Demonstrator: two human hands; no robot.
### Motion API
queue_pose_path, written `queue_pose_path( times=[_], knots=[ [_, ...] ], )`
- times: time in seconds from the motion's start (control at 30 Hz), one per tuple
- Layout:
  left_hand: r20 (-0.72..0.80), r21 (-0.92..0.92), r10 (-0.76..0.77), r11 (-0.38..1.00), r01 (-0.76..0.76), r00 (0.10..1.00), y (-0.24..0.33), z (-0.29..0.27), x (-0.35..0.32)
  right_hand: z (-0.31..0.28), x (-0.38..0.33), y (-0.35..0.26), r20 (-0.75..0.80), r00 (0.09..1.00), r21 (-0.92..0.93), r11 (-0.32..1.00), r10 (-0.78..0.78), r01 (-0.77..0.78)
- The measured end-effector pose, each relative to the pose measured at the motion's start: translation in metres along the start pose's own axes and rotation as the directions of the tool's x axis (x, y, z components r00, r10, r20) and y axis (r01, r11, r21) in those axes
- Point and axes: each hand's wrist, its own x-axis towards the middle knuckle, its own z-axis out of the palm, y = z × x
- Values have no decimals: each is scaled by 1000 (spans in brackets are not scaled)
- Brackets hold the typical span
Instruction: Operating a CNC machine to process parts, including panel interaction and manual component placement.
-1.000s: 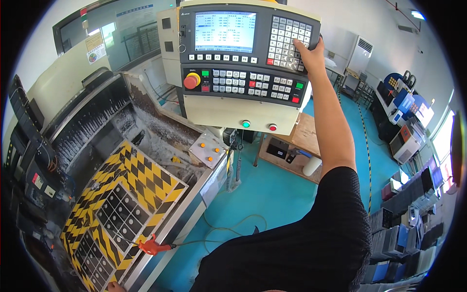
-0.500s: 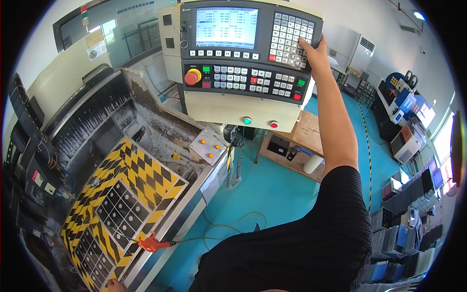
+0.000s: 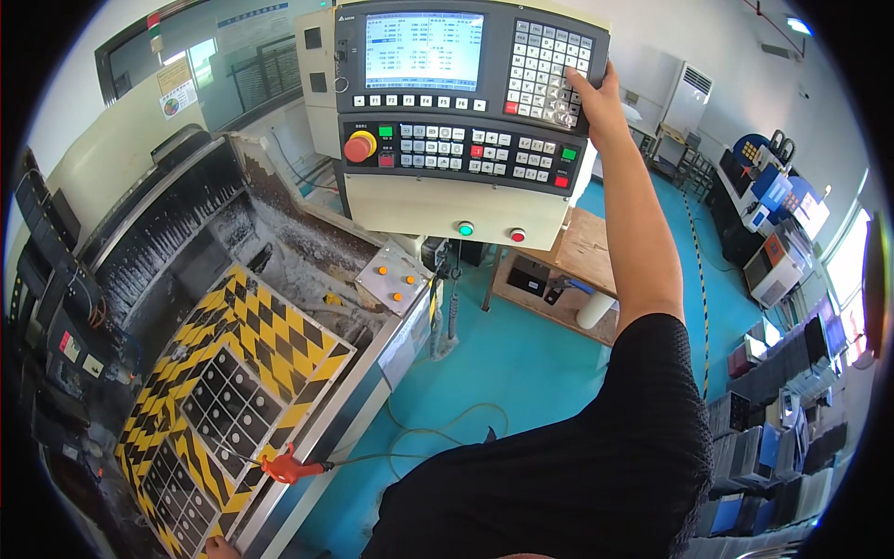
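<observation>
My right hand (image 3: 596, 98) is at the right edge of the machine's control panel (image 3: 400, 200). Its thumb lies on the keypad (image 3: 545, 70), while the other fingers wrap round the panel's edge, partly hidden. My left hand (image 3: 221, 548) shows only in part at the bottom, beside the near edge of a yellow-and-black checked machine bed (image 3: 279, 326); its finger pose is unclear. Dark gridded plates with round spots (image 3: 233, 396) are set in that bed. Near the left hand, a red air blow gun (image 3: 291, 466) rests on the bed's edge, a hose running from it.
A lit screen (image 3: 424, 51) and a red emergency stop button (image 3: 360, 146) are on the panel. Below it stands a wooden cart (image 3: 582, 247). A small box with orange buttons (image 3: 393, 282) sits on the machine's rim. Stacked panels (image 3: 773, 447) line the right side.
The whole view has shifted slightly, with the panel now a little further left and higher. My right thumb stays on the keypad, and the left hand remains beside the bed.
</observation>
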Motion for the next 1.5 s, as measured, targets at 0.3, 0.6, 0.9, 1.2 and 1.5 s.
queue_pose_path(
  times=[0.3, 0.6, 0.9, 1.2, 1.5],
  knots=[
    [-50, -24, 75, 997, -76, 996, -16, 2, 1, -6, 1, 8, 97, 995, 53, 999, 1, -6],
    [-4, 57, 34, 998, -34, 999, -9, -11, -13, -12, -2, 14, 165, 985, 12, 998, -55, 54],
    [93, 8, -45, 999, 45, 995, 25, -29, -34, -23, 4, 20, 102, 990, -133, 985, -94, 107],
    [-299, 65, 216, 976, -206, 930, -53, 40, 54, -15, 3, 26, 106, 993, -84, 995, -50, 59],
    [-298, 61, 209, 978, -200, 931, -36, 24, 24, 1, -5, 14, -59, 994, -184, 980, -94, 81]
  ],
)
